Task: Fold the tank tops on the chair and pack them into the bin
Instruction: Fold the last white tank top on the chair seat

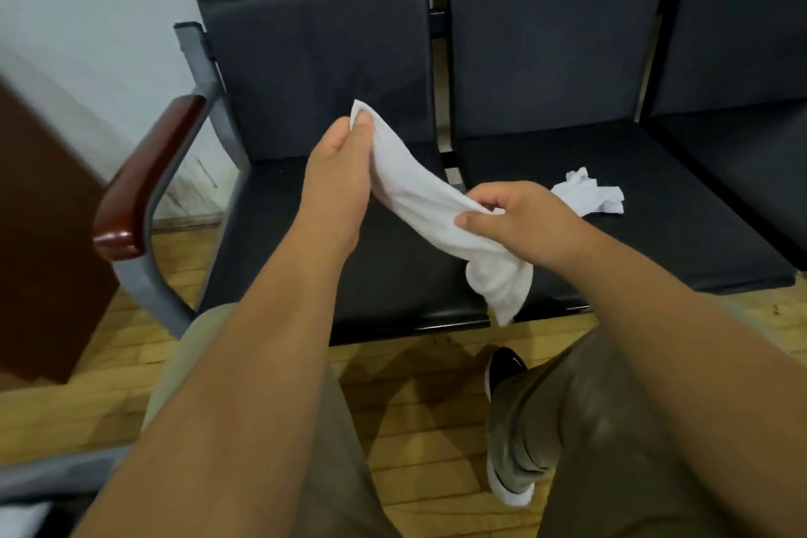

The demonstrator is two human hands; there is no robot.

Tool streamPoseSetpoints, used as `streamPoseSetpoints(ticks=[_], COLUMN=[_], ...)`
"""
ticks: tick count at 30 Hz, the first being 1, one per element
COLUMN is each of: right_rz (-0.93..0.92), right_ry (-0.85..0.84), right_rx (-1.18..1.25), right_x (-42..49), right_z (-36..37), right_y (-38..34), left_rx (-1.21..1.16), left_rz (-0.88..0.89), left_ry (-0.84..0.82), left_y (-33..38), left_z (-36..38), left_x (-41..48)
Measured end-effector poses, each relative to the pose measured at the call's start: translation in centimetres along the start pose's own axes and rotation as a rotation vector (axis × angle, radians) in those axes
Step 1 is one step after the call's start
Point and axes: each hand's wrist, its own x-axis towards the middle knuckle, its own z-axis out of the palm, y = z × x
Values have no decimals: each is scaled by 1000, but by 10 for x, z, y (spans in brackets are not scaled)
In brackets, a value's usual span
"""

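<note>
I hold a white tank top [419, 197] bunched into a long strip above the black chair seat [270, 232]. My left hand [336, 170] pinches its upper end between thumb and fingers. My right hand [515, 218] grips it lower down, and the loose end hangs below that hand over the seat's front edge. A second white tank top [589, 197] lies crumpled on the neighbouring seat, just beyond my right hand. No bin is in view.
The row of black padded chairs [546, 57] stands against a white wall. A wooden armrest [144, 179] on a grey metal frame sticks out at the left. A dark brown cabinet [39, 232] is further left. My legs and a black shoe [502, 367] are over the wooden floor.
</note>
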Motion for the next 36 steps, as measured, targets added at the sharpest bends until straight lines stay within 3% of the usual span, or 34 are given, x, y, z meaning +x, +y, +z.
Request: streamPoseSetpoints(ticks=[4, 9, 12, 17, 24, 28, 32, 36], right_rz=[82, 195, 265, 312, 163, 164, 137, -11], right_ry=[-87, -241, -240, -92, 40, 143, 240, 249], right_rx=[-3, -393, -458, -19, 619, 962, 1089, 1129], right_x=[0, 8, 14, 14, 6, 9, 10, -1], right_z=[8, 20, 26, 38, 42, 16, -24, -71], right_y=[-10, -6, -6, -16, -67, -114, -178, -240], left_rx=[-61, -596, -721, -723, -540, -608, -788, -908], left_rz=[-16, -107, -63, -31, -92, -67, -3, 97], left_ry=[181, 419, 590, 638, 505, 419, 339, 230], left_y=[15, 24, 26, 23, 38, 78, 149, 224], left_z=[-44, -114, -154, -191, -185, -179, -169, -161], left_x=[-5, -18, -34, -57, -83, -90, -89, -90])
